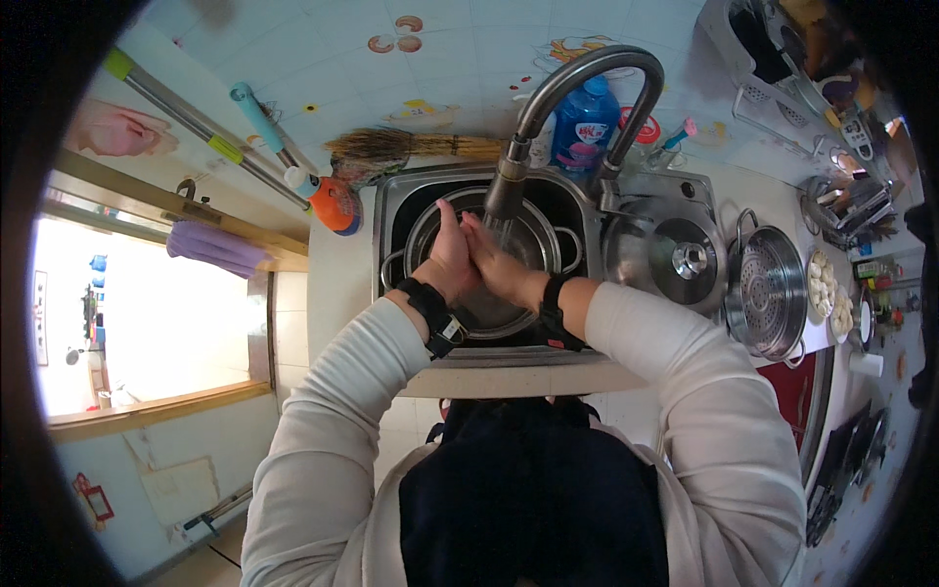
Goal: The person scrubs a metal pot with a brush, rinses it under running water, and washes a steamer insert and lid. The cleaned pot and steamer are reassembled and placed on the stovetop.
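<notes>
My left hand point(450, 257) and my right hand point(502, 263) meet palm to palm, with nothing visible between them. Its thumb raised, the left hand is the clearer of the two; motion blurs the right. Beside the right hand, water point(503, 230) runs from the pull-down head of a gooseneck faucet point(508, 176). Below both hands, a two-handled stainless steel pot point(506, 315) sits in the left basin of a steel sink point(506, 357). The hands and wrists cover part of the pot, so its contents are hard to make out.
A glass lid point(638, 253) lies over the right basin. Farther right are a steamer pot point(766, 293) and plates of pale dough pieces point(819, 282). Behind the sink stand a blue detergent bottle point(585, 128) and a straw whisk broom point(440, 145). An orange bottle point(336, 205) is at left.
</notes>
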{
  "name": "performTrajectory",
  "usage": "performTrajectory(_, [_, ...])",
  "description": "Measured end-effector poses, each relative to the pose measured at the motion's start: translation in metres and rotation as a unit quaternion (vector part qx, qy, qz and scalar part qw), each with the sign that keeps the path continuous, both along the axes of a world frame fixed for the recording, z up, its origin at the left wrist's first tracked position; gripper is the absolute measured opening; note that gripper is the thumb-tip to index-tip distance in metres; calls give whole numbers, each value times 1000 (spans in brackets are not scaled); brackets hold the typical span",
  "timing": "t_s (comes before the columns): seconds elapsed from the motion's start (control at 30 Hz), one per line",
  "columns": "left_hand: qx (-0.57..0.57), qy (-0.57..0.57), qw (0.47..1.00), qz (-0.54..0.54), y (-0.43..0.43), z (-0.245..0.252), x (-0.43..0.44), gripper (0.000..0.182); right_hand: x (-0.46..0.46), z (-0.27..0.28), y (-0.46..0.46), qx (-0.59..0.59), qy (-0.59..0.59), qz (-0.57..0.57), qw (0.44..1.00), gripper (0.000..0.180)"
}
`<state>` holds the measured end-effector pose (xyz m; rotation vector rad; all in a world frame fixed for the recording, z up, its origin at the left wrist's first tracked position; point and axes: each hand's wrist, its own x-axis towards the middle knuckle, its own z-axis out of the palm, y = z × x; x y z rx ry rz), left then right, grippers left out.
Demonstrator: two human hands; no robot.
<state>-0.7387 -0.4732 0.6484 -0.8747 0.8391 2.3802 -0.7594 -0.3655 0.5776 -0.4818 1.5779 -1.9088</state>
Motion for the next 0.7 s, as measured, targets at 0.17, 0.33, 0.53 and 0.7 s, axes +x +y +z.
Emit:
performTrajectory(0.17, [61,25,998,23,5,-15,2,94,12,0,0,59,41,-84,994,59])
performTrajectory(0.33, [-62,-60,995,44,-2,-15,8,85,21,-2,0,100,119,-10,988,47])
performTrajectory(0.53, [21,-7,998,55,-6,-9,10,91,36,-5,7,89,264,-91,956,49])
performTrajectory(0.7, [-13,1,998,65,8,-17,25,89,32,-14,-1,66,172,-74,980,50])
